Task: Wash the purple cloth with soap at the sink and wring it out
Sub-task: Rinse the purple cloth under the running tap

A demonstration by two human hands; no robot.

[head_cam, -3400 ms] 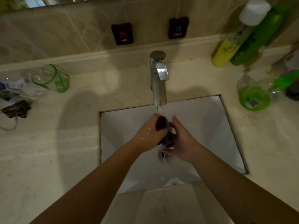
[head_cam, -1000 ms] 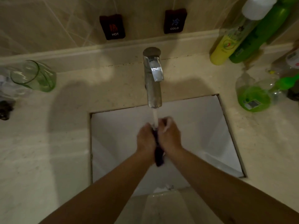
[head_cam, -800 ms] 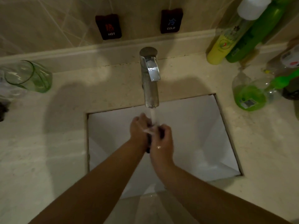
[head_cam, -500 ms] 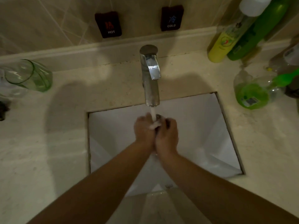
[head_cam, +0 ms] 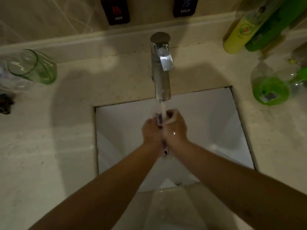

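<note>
Pressing together over the middle of the sink (head_cam: 216, 123), the left hand (head_cam: 152, 131) and right hand (head_cam: 175, 128) curl tightly round the purple cloth (head_cam: 160, 119) under the faucet's (head_cam: 162, 68) running stream.

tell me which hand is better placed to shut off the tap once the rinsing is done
Probably the right hand. Both hands grip the purple cloth under the stream, but the right one's fingers sit nearer the faucet.

— Where's the faucet (head_cam: 162, 67)?
— On the counter (head_cam: 49, 146), behind the sink (head_cam: 216, 122), hands under its spout.
— And the sides?
— Glass (head_cam: 33, 67) left, bottles (head_cam: 245, 30) right, near the wall.
</note>
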